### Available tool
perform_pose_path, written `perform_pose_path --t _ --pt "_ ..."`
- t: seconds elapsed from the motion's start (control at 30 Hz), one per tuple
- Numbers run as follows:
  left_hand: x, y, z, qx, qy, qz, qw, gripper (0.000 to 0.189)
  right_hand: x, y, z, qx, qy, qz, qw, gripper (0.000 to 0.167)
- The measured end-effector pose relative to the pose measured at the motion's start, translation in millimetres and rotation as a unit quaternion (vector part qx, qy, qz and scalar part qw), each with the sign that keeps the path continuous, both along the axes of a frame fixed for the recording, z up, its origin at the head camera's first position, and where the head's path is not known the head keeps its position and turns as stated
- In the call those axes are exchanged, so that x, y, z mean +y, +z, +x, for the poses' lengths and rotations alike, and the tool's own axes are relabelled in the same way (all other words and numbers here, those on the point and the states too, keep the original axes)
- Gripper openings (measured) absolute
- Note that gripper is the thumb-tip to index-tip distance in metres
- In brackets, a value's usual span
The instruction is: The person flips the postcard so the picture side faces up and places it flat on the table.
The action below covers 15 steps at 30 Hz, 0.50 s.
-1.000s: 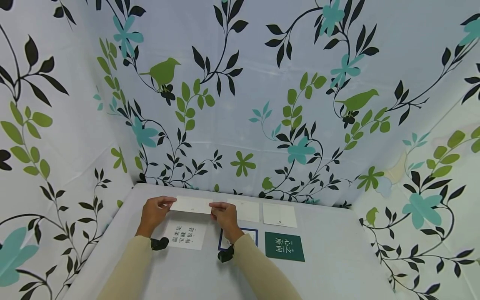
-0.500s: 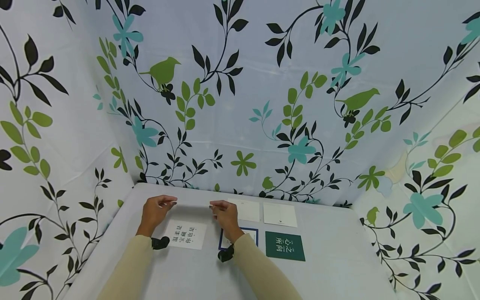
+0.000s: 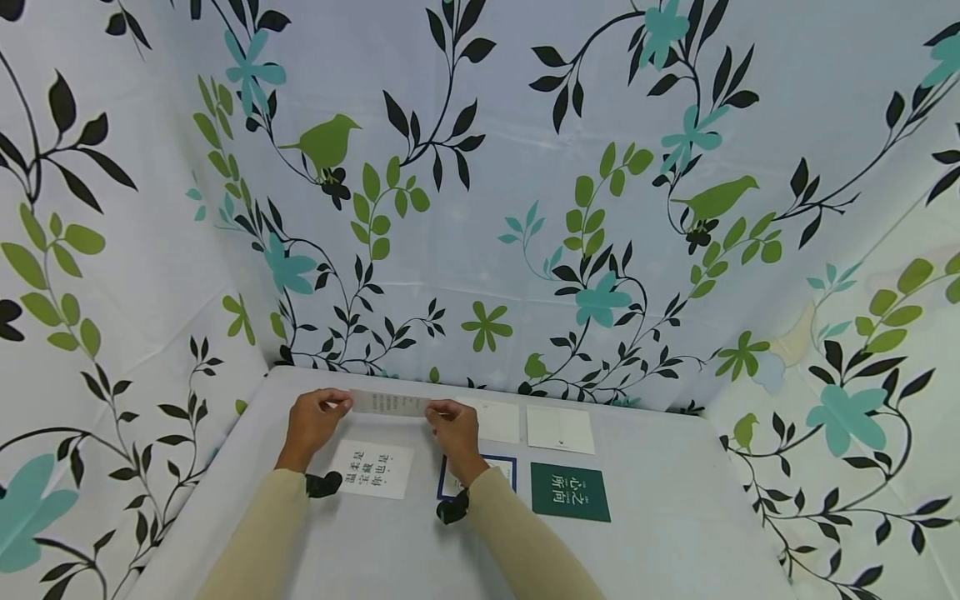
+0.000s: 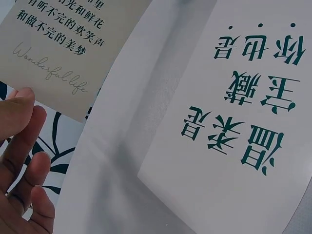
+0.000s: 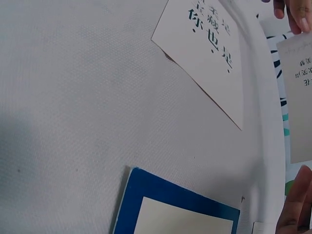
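Raised above the back of the table, a pale card [image 3: 390, 404] is stretched between both hands. My left hand [image 3: 311, 427] pinches its left end between thumb and fingers. At the other end, my right hand [image 3: 454, 433] pinches it. In the left wrist view the card [image 4: 68, 53] shows dark printed lines and the script words "Wonderful life". Just in front of the held card lies a white card with large dark green characters [image 3: 372, 469]. Under the right wrist, a blue-bordered card [image 3: 500, 473] is partly hidden by the arm.
A dark green card [image 3: 570, 492] with white characters lies to the right. Behind it sit two mostly blank white cards [image 3: 487, 421], [image 3: 560, 430] side by side. A white cloth covers the table [image 3: 675, 508], and a leaf-patterned curtain [image 3: 517, 275] rises along its back edge.
The held card has been turned: its nearly blank white face showed first, then it stood edge-on, and now its printed side shows. Both hands stay nearly in place; the table cards have not moved.
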<state>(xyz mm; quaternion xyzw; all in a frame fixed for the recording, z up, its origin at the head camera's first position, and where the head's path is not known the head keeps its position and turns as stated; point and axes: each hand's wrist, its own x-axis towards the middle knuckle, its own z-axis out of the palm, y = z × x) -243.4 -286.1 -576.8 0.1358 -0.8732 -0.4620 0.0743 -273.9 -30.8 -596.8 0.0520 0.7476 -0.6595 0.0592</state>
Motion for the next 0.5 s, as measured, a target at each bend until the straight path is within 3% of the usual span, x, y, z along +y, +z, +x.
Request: perform_pose_path --t 0.5 --pt "4.2 0.9 -4.4 0.014 0.021 0.005 0.9997 0.027 -4.3 6.2 1.2 0.001 -0.010 -0.026 0.9996 0.014"
